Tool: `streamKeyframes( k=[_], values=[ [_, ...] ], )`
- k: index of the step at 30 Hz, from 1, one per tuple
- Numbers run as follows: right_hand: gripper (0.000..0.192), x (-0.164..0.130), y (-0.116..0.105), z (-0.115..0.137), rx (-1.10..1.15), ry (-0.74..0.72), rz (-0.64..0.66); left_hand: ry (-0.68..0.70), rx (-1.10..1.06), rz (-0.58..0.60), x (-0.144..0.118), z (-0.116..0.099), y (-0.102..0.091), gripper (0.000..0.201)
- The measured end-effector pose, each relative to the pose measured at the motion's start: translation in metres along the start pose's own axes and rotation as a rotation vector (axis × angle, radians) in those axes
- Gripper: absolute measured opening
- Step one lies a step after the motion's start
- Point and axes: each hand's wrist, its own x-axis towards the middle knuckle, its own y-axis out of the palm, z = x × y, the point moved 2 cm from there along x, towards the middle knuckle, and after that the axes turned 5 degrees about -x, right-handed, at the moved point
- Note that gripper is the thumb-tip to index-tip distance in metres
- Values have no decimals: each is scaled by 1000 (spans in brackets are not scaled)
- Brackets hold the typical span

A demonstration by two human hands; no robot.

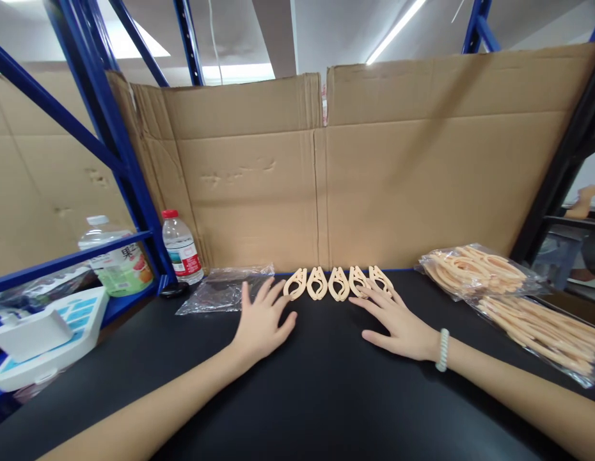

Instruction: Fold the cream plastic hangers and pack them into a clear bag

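Both my left hand (261,320) and right hand (398,323) lie flat, fingers spread, right below the 5 clips (338,283), so 1 careless nudge probably wrecks that row.

The table (302,397) has a matt black top, smooth and unmarked. The five clips (338,282) in a row look like moulded peach plastic with a slight sheen. The bags (508,288) are thin, glossy, crinkled film (clear enough to show their contents). The cardboard (374,179) is dull brown, creased and dented.
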Motion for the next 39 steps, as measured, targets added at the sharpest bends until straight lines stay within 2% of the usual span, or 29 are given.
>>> streamKeyframes(
  k=[3,5,9,12,17,27,35,39],
  values=[
    [60,-12,-2,0,9,12,3,-137,177,-46,-7,30,-8,42],
    [58,-14,-3,0,14,17,9,-261,236,-17,-8,45,-10,49],
    [53,-11,-1,0,26,1,5,-397,165,164,-4,52,-4,60],
    [52,-11,-1,-1,27,3,-2,-441,135,213,-3,52,-3,69],
    [53,-13,-3,0,28,10,23,-500,190,169,-2,61,-6,72],
    [53,-14,-3,-1,39,3,32,-505,187,190,-1,76,1,74],
    [52,-14,-3,0,31,-9,27,-492,146,228,0,75,-1,78],
    [52,-14,-2,-1,36,-5,28,-473,176,151,3,72,-11,75]
  ],
)
